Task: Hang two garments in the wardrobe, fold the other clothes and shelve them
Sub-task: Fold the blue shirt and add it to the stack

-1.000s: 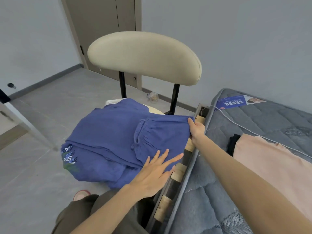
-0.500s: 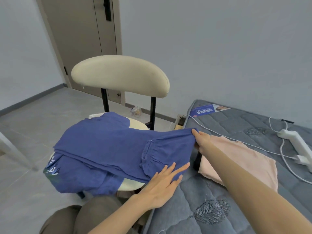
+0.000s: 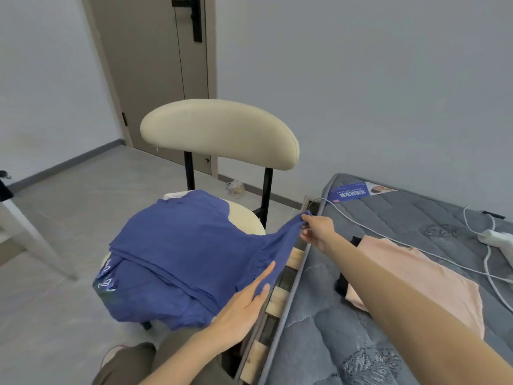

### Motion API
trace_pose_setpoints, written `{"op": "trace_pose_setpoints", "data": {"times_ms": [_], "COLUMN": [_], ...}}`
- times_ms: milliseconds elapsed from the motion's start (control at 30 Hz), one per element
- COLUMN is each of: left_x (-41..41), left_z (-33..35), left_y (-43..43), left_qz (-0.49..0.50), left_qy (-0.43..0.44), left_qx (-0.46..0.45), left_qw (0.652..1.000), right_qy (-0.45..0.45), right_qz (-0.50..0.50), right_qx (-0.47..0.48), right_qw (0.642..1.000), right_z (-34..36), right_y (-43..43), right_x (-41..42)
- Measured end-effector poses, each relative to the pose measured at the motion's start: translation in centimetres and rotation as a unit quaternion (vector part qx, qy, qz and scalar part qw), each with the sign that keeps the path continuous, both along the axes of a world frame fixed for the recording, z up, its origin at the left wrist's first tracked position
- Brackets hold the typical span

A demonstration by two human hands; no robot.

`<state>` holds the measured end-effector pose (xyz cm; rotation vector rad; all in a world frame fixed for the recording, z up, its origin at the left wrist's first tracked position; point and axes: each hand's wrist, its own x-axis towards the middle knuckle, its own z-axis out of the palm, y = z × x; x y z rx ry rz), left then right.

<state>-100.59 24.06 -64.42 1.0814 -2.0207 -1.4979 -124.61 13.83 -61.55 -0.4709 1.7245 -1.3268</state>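
Soft, floppy blue garment (image 3: 180, 251), probably light. Right hand (image 3: 316, 229) pinching a corner, left hand (image 3: 244, 304) flat against the edge, fingers (image 3: 262, 277) straight. Best held by corners.

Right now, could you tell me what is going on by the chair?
A person is handling a blue garment draped over the cream chair. The right hand pinches its corner, stretched towards the grey mattress; the left hand lies flat on its near edge. A pink garment lies on that mattress.
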Motion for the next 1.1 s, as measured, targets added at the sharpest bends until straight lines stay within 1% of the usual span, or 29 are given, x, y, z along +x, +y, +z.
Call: {"op": "trace_pose_setpoints", "data": {"times_ms": [167, 333, 433, 567, 667, 733, 800, 867, 933, 967, 1033, 1100], "left_x": [4.4, 8.7, 11.0, 13.6, 14.6, 14.7, 14.4, 13.7, 12.7, 12.0, 10.0, 7.7], "left_z": [-1.6, -2.6, -3.7, -5.6, -6.3, -6.6, -6.5, -6.1, -5.0, -4.3, -3.2, -2.9], "left_y": [-3.3, -6.6, -8.5, -10.6, -11.5, -11.6, -11.4, -11.0, -10.6, -10.4, -9.9, -9.4], "left_qz": [0.131, 0.264, 0.312, 0.364, 0.379, 0.381, 0.388, 0.403, 0.418, 0.415, 0.377, 0.277], "left_qy": [0.039, 0.098, 0.127, 0.138, 0.134, 0.101, 0.031, -0.077, -0.18, -0.208, -0.222, -0.244], "left_qx": [0.03, 0.123, 0.171, 0.201, 0.216, 0.219, 0.173, 0.051, -0.092, -0.152, -0.25, -0.302], "left_qw": [0.99, 0.952, 0.926, 0.899, 0.89, 0.893, 0.905, 0.911, 0.886, 0.873, 0.864, 0.879], "right_qy": [0.044, 0.077, 0.105, 0.128, 0.143, 0.137, 0.121, 0.124, 0.145, 0.161, 0.193, 0.219], "right_qz": [0.06, 0.115, 0.144, 0.17, 0.212, 0.246, 0.259, 0.232, 0.185, 0.164, 0.131, 0.119], "right_qx": [0.0, 0.007, 0.012, -0.008, -0.023, -0.032, -0.037, -0.042, -0.041, -0.034, -0.014, 0.019], "right_qw": [0.997, 0.99, 0.984, 0.977, 0.966, 0.959, 0.958, 0.964, 0.971, 0.973, 0.972, 0.968], "right_z": [0.0, -1.1, -2.3, -3.8, -4.6, -5.0, -5.4, -5.7, -6.0, -6.2, -6.8, -7.7], "right_y": [-4.9, -9.4, -11.6, -14.1, -15.2, -15.1, -14.7, -14.1, -13.3, -12.8, -11.7, -10.5], "right_x": [5.4, 10.4, 13.0, 15.4, 16.5, 16.6, 16.1, 14.8, 12.9, 12.0, 10.0, 8.2]}}
